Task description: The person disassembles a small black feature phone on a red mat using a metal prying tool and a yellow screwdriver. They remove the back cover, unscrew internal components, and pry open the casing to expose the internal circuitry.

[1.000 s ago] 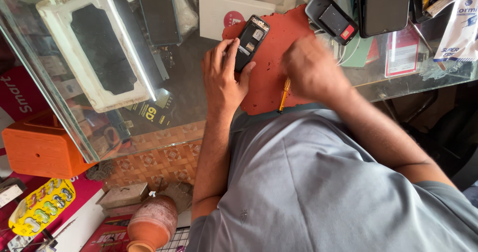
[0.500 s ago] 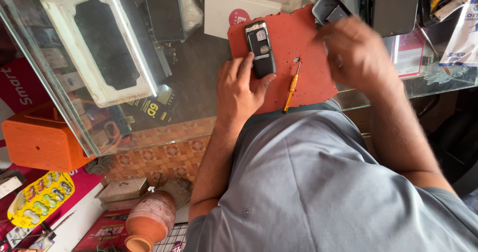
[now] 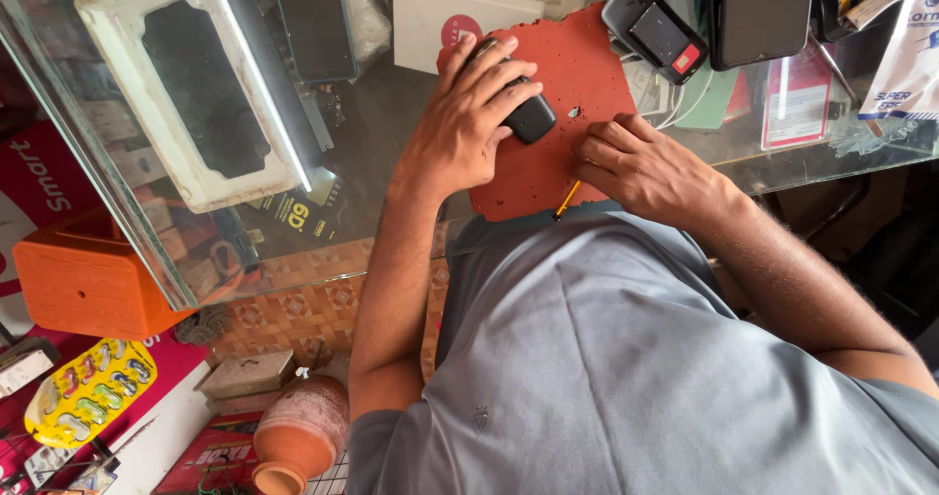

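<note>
Your left hand [image 3: 468,128] clamps the small, rigid, slippery phone [image 3: 528,115] by its edges; right hand [image 3: 641,167] pinches the screwdriver [image 3: 567,200]

My left hand [image 3: 468,123] lies palm down, fingers spread and curled forward. My right hand [image 3: 641,167] rests beside it, fingers bunched, both forearms reaching up from my body.
</note>
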